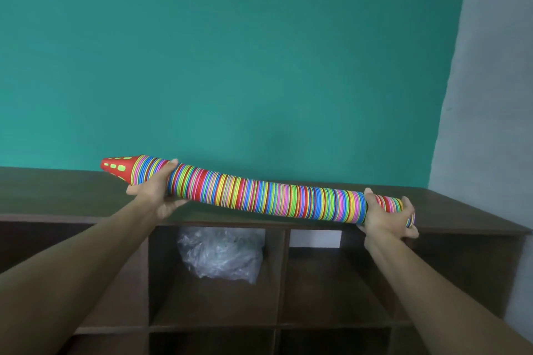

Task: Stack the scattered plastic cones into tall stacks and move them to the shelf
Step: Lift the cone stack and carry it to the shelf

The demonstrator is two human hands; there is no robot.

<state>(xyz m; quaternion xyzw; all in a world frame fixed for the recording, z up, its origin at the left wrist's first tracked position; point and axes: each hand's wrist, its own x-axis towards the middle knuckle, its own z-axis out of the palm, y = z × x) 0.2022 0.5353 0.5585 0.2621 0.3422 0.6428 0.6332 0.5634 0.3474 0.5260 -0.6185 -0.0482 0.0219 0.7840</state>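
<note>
A long stack of many-coloured plastic cones [268, 194] lies sideways over the top of the dark wooden shelf [57, 190], its red tip with green slots pointing left. My left hand [157, 192] grips the stack from below near the tip end. At the wide end on the right, my right hand [386, 217] wraps around the stack. The stack sags slightly toward the right. Whether it rests on the shelf top or hangs just above it is not clear.
The shelf has open compartments below; one holds a crumpled clear plastic bag [222, 253]. A teal wall [230, 66] stands behind the shelf, and a grey wall [490, 95] is at the right.
</note>
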